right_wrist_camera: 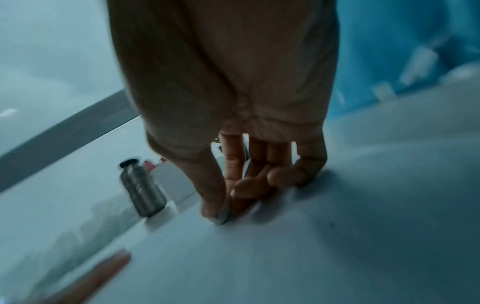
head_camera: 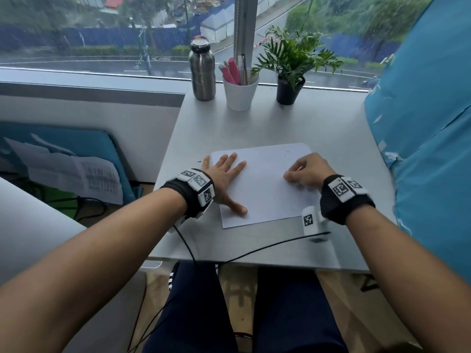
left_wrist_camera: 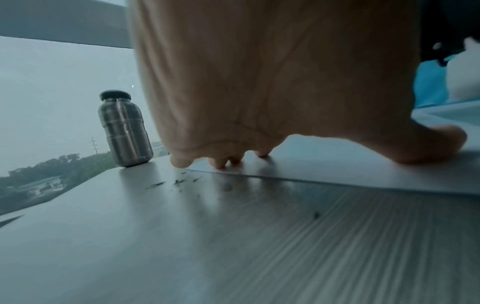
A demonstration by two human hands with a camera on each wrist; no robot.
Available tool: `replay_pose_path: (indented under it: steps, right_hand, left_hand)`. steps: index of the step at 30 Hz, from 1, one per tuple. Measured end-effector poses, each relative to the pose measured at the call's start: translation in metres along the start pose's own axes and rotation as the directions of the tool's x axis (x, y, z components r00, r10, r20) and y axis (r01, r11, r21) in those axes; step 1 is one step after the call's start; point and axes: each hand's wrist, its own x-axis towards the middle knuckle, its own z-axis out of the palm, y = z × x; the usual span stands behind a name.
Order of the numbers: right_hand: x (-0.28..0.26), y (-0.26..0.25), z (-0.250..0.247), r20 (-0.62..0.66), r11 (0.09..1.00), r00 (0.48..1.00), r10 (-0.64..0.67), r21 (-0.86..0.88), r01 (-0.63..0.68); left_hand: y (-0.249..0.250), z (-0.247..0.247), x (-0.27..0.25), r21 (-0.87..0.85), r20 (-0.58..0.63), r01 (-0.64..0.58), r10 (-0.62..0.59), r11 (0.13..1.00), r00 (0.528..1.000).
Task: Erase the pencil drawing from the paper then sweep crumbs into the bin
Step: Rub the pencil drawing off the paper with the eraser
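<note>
A white sheet of paper (head_camera: 265,189) lies on the grey table (head_camera: 229,128). My left hand (head_camera: 224,179) lies flat on the sheet's left part, fingers spread and straight (left_wrist_camera: 221,163). My right hand (head_camera: 305,171) sits over the right part, thumb and forefinger pinching a small whitish eraser (right_wrist_camera: 222,214) against the paper (right_wrist_camera: 311,257). The rest of the eraser is hidden by the fingers. Dark eraser crumbs (head_camera: 288,152) dot the sheet's far right corner, and several crumbs (left_wrist_camera: 179,182) lie on the table beside the left edge. No pencil lines show clearly on the sheet.
At the table's far edge stand a steel bottle (head_camera: 202,70), a white cup of pens (head_camera: 239,93) and a potted plant (head_camera: 290,67). A blue cushion (head_camera: 428,149) borders the right side. Cables (head_camera: 254,253) run over the near edge. No bin is in view.
</note>
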Motion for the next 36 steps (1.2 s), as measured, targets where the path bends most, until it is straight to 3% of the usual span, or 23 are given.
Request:
replay_pose_path:
  steps: [6, 7, 9, 11, 13, 15, 19, 23, 28, 31, 36]
  right_hand:
    - [0.005, 0.004, 0.002, 0.043, 0.998, 0.999, 0.023, 0.052, -0.026]
    - [0.005, 0.004, 0.002, 0.044, 0.998, 0.999, 0.024, 0.054, -0.026]
    - [0.005, 0.005, 0.003, 0.046, 0.998, 0.999, 0.016, 0.063, -0.019]
    - [0.005, 0.006, 0.004, 0.037, 0.998, 0.999, 0.003, 0.067, -0.005]
    - [0.005, 0.006, 0.005, 0.025, 0.999, 1.0, -0.005, 0.049, 0.003]
    - [0.005, 0.007, 0.005, 0.022, 0.999, 1.0, -0.006, 0.047, 0.005]
    - [0.005, 0.008, 0.005, 0.031, 0.998, 1.0, -0.002, 0.066, 0.0]
    - [0.006, 0.007, 0.002, 0.048, 0.999, 0.999, -0.017, 0.047, 0.015]
    - [0.005, 0.0, 0.005, -0.077, 0.981, 0.984, -0.159, -0.122, 0.149]
    - [-0.004, -0.007, 0.02, 0.009, 0.954, 0.974, -0.226, -0.2, 0.224]
    - [0.004, -0.024, 0.016, 0.023, 0.919, 0.953, -0.303, -0.258, 0.298]
  left_hand:
    - [-0.004, -0.002, -0.005, 0.089, -0.112, 0.221, -0.211, 0.971, 0.971]
    - [0.001, -0.002, -0.008, 0.095, -0.142, 0.18, -0.166, 0.979, 0.976]
    - [0.02, 0.0, -0.012, 0.123, -0.15, -0.04, 0.058, 0.992, 0.987]
    - [0.044, 0.01, -0.015, 0.147, -0.076, -0.305, 0.319, 0.941, 0.945]
    - [0.057, 0.02, -0.013, 0.108, 0.012, -0.438, 0.439, 0.893, 0.898]
    - [0.05, 0.022, -0.008, 0.048, 0.045, -0.414, 0.412, 0.909, 0.91]
    - [0.006, 0.009, 0.002, 0.024, -0.005, -0.156, 0.157, 0.987, 0.988]
    - [-0.012, 0.005, 0.0, 0.008, -0.015, -0.044, 0.044, 0.999, 0.999]
    - [0.002, 0.006, -0.016, 0.14, -0.202, -0.021, 0.049, 0.99, 0.978]
    - [0.004, 0.003, -0.023, 0.166, -0.283, -0.06, 0.106, 0.984, 0.953]
    - [-0.005, -0.006, -0.026, -0.112, -0.325, -0.24, 0.192, 0.964, 0.926]
